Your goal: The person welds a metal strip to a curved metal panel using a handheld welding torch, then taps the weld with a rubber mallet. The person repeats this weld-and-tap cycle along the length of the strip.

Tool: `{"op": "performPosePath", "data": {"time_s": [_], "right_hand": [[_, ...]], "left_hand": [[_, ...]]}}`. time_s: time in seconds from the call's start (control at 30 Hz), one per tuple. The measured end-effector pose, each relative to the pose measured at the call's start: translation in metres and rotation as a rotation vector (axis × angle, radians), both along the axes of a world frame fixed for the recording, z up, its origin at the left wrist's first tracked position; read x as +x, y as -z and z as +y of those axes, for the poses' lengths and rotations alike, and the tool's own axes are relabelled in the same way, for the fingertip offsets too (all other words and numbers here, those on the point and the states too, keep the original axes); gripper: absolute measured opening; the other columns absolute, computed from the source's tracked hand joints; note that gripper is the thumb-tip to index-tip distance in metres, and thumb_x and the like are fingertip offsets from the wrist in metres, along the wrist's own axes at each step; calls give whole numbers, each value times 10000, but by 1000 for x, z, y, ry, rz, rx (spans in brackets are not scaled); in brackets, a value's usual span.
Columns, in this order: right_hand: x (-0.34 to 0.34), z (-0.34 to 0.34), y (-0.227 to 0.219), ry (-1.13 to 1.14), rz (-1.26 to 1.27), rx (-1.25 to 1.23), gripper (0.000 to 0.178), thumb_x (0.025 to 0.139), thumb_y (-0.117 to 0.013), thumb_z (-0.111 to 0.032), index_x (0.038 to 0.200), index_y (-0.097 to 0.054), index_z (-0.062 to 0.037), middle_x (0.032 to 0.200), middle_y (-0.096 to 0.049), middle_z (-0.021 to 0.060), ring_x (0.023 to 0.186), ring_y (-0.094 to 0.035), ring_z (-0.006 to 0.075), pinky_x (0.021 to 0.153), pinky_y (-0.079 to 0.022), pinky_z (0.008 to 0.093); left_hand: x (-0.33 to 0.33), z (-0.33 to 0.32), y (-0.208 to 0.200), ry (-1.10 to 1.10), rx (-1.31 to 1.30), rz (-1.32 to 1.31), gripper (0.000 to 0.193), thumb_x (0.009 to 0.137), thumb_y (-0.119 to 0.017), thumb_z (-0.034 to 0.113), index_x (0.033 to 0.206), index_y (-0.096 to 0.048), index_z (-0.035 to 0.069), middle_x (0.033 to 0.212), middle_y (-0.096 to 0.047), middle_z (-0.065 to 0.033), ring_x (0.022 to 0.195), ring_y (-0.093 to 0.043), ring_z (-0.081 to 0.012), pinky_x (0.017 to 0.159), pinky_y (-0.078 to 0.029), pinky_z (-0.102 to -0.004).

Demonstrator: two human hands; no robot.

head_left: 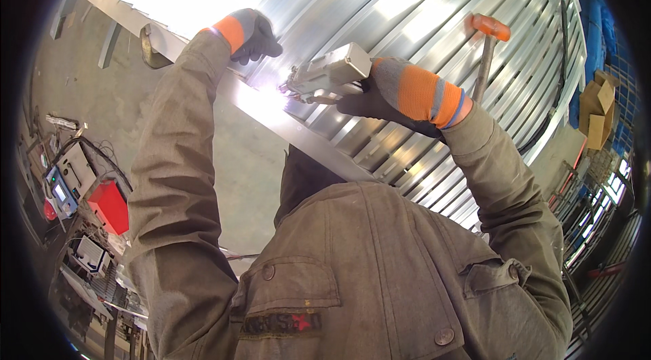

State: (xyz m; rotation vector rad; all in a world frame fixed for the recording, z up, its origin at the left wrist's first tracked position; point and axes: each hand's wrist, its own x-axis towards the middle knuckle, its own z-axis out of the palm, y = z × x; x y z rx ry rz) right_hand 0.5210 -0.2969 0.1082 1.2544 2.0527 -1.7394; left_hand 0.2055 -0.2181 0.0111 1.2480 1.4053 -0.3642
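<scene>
My right hand (407,92), in a grey and orange glove with dark palm, grips a welding gun (332,70) with a boxy silver head. A bright white-violet glare (271,97) burns at the gun's tip and washes out the spot on the metal edge strip (315,143). Just beyond the glare, my left hand (254,38), gloved alike, rests at the edge of a large panel of shiny metal slats (407,14). Its fingers bend downward with the tips slightly apart, and no object shows in them.
A hammer (487,48) with an orange head lies on the slats at right. A dark cable (559,55) runs along the panel's far right side. Beyond stands an open cardboard box (597,109). Lower left, a red box (108,207) sits beside equipment with a lit screen (61,192).
</scene>
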Motion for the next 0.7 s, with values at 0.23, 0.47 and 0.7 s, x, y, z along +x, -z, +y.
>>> {"op": "performPosePath", "data": {"time_s": [0.23,0.47,0.7], "right_hand": [[5,5,-31,36,71,5,463,1038,-744,-454,1351,-761,-112,1051,-815,150,967,-777,300,892,-589,418],[63,-55,-73,270,12,104,464,999,-843,-419,1358,-774,-133,992,-825,117,854,-807,267,775,-610,390],[79,-115,-72,374,115,145,448,990,-862,-189,1374,-701,-23,1078,-758,127,908,-770,272,798,-613,404]], "left_hand": [[-1,-6,7,7,4,7,276,914,-901,325,823,-753,111,668,-659,-15,495,-569,-151,452,-409,-339],[-5,-24,0,-154,90,-49,354,956,-828,483,969,-766,135,757,-650,5,589,-565,-137,513,-453,-330],[46,-39,6,102,-82,24,465,871,-924,512,1014,-787,91,729,-679,-23,579,-613,-157,519,-509,-329]]}}
